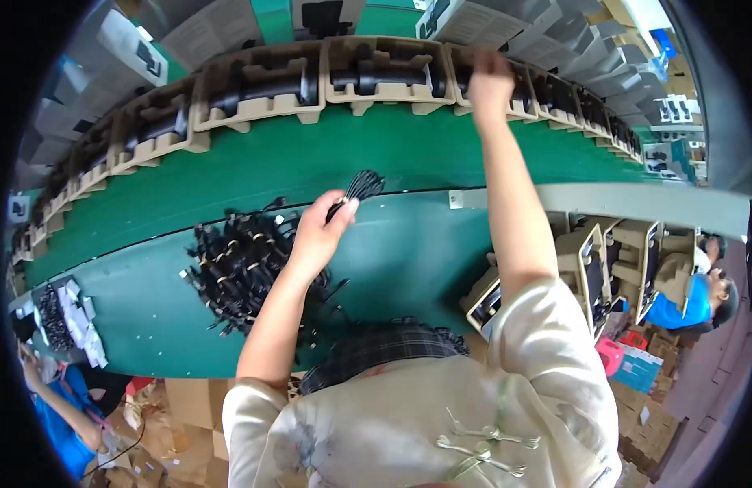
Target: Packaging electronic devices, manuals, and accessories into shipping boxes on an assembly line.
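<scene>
A long green workbench (140,317) stretched across the room, its top dotted with small white specks and catching a soft sheen of light. Beyond its far edge, past a thin dark seam, ran a parallel strip of deeper green work surface (311,146), bowed by the lens. A pale grey metal rail (636,199) bordered the bench toward the right, and a broad grey upright panel (709,98) rose above the rail's outer end. Down at ground level, brown cardboard cartons (189,403) crowded the left side, with more cardboard spread low at the right. Along the right margin lay a mauve-grey lined surface (717,382), perhaps flooring, perhaps wall. The light was bright and even.
</scene>
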`<state>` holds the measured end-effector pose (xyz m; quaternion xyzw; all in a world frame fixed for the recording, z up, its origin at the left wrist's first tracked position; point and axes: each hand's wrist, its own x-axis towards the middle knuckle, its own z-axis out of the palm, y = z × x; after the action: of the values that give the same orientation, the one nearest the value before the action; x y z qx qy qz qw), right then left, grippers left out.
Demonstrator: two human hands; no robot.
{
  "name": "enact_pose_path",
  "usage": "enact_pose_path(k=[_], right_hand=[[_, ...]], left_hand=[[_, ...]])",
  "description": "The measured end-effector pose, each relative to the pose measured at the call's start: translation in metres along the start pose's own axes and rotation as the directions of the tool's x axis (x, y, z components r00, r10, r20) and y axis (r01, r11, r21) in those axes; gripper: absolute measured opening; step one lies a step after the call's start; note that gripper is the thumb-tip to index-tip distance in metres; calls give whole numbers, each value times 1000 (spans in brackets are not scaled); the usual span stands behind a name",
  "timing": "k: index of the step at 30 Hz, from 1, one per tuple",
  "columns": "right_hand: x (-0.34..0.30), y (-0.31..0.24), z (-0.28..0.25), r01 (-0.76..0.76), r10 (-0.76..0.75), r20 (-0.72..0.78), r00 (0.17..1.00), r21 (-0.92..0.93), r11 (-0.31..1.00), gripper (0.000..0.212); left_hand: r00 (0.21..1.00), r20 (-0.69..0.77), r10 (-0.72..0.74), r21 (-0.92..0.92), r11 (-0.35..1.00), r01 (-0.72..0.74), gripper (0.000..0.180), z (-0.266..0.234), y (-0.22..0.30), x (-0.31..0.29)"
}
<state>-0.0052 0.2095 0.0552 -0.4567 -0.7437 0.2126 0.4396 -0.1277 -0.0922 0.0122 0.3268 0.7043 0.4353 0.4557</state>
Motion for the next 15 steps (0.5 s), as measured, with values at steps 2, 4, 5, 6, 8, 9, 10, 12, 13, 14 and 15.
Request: enact_pose_path(k=[2,4,5,6,8,9,10,12,13,14,15], right_hand=[[-66,-71,-13,64,-192,383,904,322,944,22],[-120,-96,-37,188,-340,590,732,305,934,22],[-136,-111,-51,353,-482,592,646,327,876,20],[-147,-120,-69,368,-480,573,665,307,878,20],[-163,-135,-100,-435,174,804,569,115,893,17],[-174,-137,-111,-428,182,782,596,118,896,17],[-187,-134,-118,-580,213,790,575,210,787,19],[-205,-125,-134,-798,244,814,527,375,473,25],[-205,-124,-150,-787,250,800,546,388,479,25],[-203,-121,-173,-444,101,662,743,374,814,30],[-201,-118,-197,-12,-125,539,833,245,970,35]], left_hand=[[994,105,23,-255,967,5,24,-15,9,-6],[986,148,73,-363,932,-15,23,-19,24,-18],[984,130,124,-467,883,-50,22,-16,34,-28],[975,132,179,-567,821,-74,21,-7,45,-35],[954,152,257,-657,748,-97,21,8,59,-50],[944,217,250,-669,742,-43,22,17,61,-58],[928,284,242,-676,737,15,23,27,62,-67],[891,377,252,-672,737,75,24,45,67,-83],[888,357,290,-423,898,-123,25,50,69,-89],[877,344,335,-123,942,-311,26,55,70,-96],[858,342,383,189,866,-462,28,59,71,-102]])
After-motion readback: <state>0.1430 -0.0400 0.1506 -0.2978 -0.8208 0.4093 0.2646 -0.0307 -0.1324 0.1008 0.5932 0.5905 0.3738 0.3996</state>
